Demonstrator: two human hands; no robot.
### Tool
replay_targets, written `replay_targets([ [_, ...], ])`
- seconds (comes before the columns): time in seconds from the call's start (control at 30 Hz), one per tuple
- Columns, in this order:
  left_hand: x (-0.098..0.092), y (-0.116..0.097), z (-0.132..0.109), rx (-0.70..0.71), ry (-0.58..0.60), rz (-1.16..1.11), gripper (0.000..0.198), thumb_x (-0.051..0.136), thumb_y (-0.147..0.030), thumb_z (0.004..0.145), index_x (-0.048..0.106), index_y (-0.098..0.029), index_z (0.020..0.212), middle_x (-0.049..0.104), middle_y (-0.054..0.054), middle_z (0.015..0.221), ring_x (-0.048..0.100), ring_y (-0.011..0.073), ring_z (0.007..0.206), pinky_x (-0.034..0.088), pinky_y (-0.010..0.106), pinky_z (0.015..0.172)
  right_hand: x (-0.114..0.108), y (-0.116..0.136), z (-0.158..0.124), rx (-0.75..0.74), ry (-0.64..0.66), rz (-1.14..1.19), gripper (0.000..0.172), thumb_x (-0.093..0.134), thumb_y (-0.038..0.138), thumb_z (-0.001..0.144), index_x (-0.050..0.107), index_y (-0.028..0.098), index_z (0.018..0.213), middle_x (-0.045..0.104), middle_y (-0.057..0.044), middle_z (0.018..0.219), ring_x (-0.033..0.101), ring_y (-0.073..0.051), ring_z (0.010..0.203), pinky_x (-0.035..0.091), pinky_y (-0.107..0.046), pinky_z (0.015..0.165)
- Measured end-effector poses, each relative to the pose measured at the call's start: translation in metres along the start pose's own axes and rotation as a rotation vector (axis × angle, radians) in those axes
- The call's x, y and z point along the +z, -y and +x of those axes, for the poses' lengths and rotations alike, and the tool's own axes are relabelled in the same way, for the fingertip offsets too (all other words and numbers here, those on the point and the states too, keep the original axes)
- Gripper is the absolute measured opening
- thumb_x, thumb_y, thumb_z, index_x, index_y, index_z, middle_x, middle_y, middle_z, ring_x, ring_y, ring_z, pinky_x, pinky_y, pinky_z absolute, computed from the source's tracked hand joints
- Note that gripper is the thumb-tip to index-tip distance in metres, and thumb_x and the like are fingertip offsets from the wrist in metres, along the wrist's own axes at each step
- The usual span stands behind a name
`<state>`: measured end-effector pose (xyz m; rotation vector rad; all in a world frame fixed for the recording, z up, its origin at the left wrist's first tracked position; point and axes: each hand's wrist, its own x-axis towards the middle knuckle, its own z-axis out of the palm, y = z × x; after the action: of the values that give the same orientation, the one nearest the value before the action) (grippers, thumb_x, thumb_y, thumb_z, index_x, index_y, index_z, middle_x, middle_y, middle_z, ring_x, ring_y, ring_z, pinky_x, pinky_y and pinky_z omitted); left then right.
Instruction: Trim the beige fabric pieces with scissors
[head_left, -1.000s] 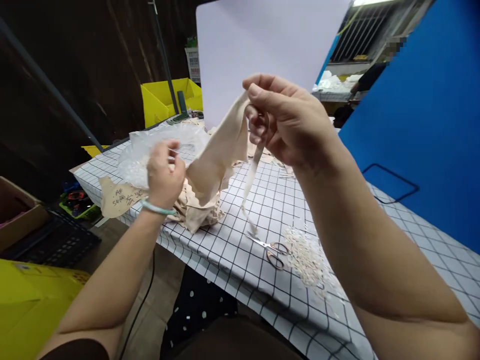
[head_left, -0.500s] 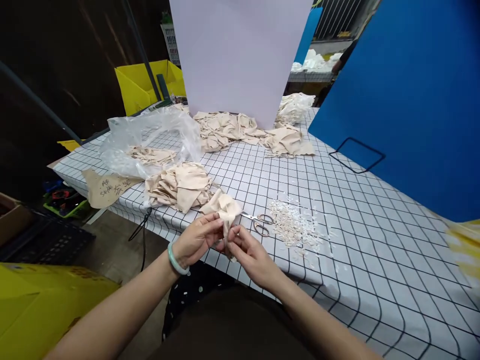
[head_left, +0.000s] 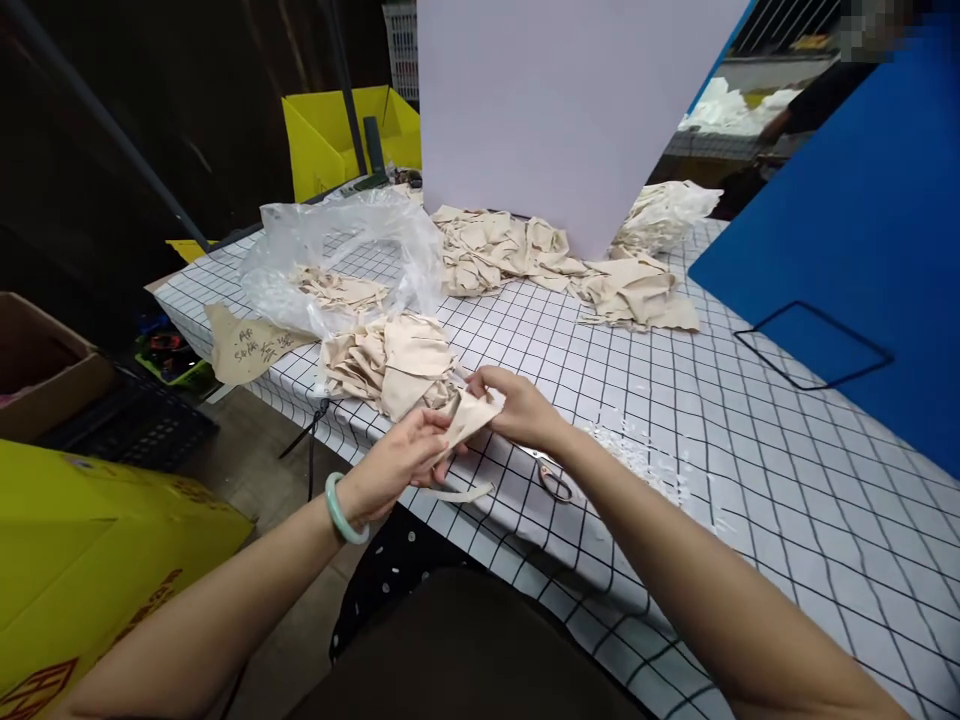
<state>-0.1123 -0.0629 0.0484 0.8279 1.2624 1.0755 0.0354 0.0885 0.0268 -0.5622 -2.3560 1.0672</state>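
A small piece of beige cloth (head_left: 471, 418) is stretched between my hands over the table's near edge. My left hand (head_left: 405, 455), with a pale green bangle at the wrist, pinches its near side. My right hand (head_left: 523, 408) has its fingers closed at the cloth's far edge. From below the left fingers a narrow pale strip (head_left: 465, 494) sticks out. Just left of my hands lies a heap of beige cloth pieces (head_left: 401, 365). A pair of scissors (head_left: 553, 478) rests partly under my right forearm, which also hides some of the small white bits (head_left: 637, 455).
A clear plastic bag (head_left: 345, 235) with cloth pieces lies at the back left, beside a handwritten brown paper (head_left: 251, 345). More beige cloth (head_left: 502, 250) is piled below a pale upright board (head_left: 570, 110). A blue board (head_left: 847, 250) stands right; behind it shows another person's arm (head_left: 799, 110).
My right hand has moved up and away to the cloth's far edge, and the cloth now lies flatter between both hands. The view has turned left, shifting the scene rightward.
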Motion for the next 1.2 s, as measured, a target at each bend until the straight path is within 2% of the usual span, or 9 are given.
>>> replay_targets([
  [0.13,-0.016,0.004,0.001,0.277,-0.181,0.524,0.011,0.062,-0.027,0.087,0.056,-0.018,0.086,0.049,-0.003,0.071,0.043,0.01,0.061,0.035,0.021,0.056,-0.039,0.009,0.024,0.188,0.307,0.23,0.017,0.063,0.018,0.071,0.063,0.018,0.088,0.067,0.0,0.084,0.058,-0.013,0.074,0.046,-0.026,0.067],
  [0.23,-0.024,-0.005,-0.001,0.292,-0.082,0.669,0.028,0.051,-0.034,0.095,0.06,-0.016,0.075,0.048,-0.001,0.067,0.045,0.0118,0.06,0.037,0.023,0.055,-0.062,0.014,0.044,0.289,0.478,0.278,0.023,0.065,0.025,0.074,0.067,0.016,0.094,0.067,-0.001,0.08,0.053,-0.01,0.063,0.04,-0.022,0.055],
  [0.47,-0.031,-0.038,-0.007,0.542,-0.391,0.819,0.004,0.065,-0.021,0.086,0.067,-0.019,0.083,0.058,0.002,0.073,0.049,0.0152,0.067,0.038,0.024,0.06,-0.073,0.026,0.071,0.132,0.31,0.214,0.016,0.056,0.013,0.073,0.065,0.018,0.086,0.063,0.0,0.078,0.052,-0.011,0.067,0.039,-0.023,0.055],
  [0.63,-0.031,-0.058,0.004,0.317,0.052,0.409,0.026,0.063,-0.037,0.092,0.073,-0.017,0.08,0.061,0.004,0.066,0.051,0.0134,0.057,0.042,0.023,0.051,-0.063,0.025,0.086,0.031,0.083,0.113,0.041,0.058,0.009,0.072,0.062,0.019,0.111,0.063,-0.004,0.109,0.058,-0.019,0.097,0.051,-0.032,0.079],
  [0.7,-0.031,-0.064,0.013,0.336,0.018,0.16,0.025,0.062,-0.036,0.092,0.075,-0.015,0.087,0.065,0.006,0.072,0.057,0.0137,0.062,0.047,0.022,0.055,-0.059,0.017,0.073,0.046,0.005,-0.052,0.051,0.062,0.007,0.07,0.059,0.019,0.12,0.06,-0.006,0.121,0.057,-0.022,0.108,0.051,-0.037,0.089],
  [0.8,-0.033,-0.07,0.028,0.421,-0.124,-0.06,0.027,0.052,-0.023,0.097,0.074,-0.011,0.089,0.066,0.007,0.073,0.057,0.0118,0.06,0.048,0.021,0.054,-0.054,0.003,0.016,0.229,0.036,-0.351,0.02,0.059,0.012,0.082,0.066,0.018,0.099,0.067,-0.006,0.098,0.062,-0.021,0.089,0.05,-0.038,0.081],
  [0.9,-0.034,-0.073,0.038,0.468,-0.148,-0.069,0.035,0.041,-0.015,0.1,0.075,-0.01,0.09,0.066,0.007,0.069,0.052,0.0096,0.053,0.039,0.02,0.046,-0.04,-0.009,-0.064,0.451,0.099,-0.52,0.019,0.05,0.012,0.088,0.066,0.018,0.078,0.066,-0.008,0.079,0.059,-0.02,0.069,0.047,-0.035,0.063],
  [1.0,-0.029,-0.078,0.042,0.553,-0.173,0.031,0.037,0.042,-0.013,0.1,0.077,-0.012,0.088,0.065,0.005,0.069,0.049,0.0088,0.054,0.036,0.02,0.045,-0.017,-0.018,-0.118,0.522,0.072,-0.611,0.019,0.05,0.008,0.088,0.068,0.014,0.086,0.066,-0.017,0.091,0.061,-0.029,0.082,0.048,-0.039,0.064],
  [1.2,-0.027,-0.096,0.04,0.68,-0.217,0.169,0.029,0.053,-0.016,0.096,0.078,-0.013,0.082,0.064,0.007,0.069,0.05,0.0109,0.054,0.037,0.02,0.044,-0.005,-0.038,-0.12,0.503,0.012,-0.629,0.018,0.058,0.004,0.083,0.069,0.018,0.086,0.068,-0.014,0.091,0.061,-0.027,0.09,0.051,-0.037,0.07],
])
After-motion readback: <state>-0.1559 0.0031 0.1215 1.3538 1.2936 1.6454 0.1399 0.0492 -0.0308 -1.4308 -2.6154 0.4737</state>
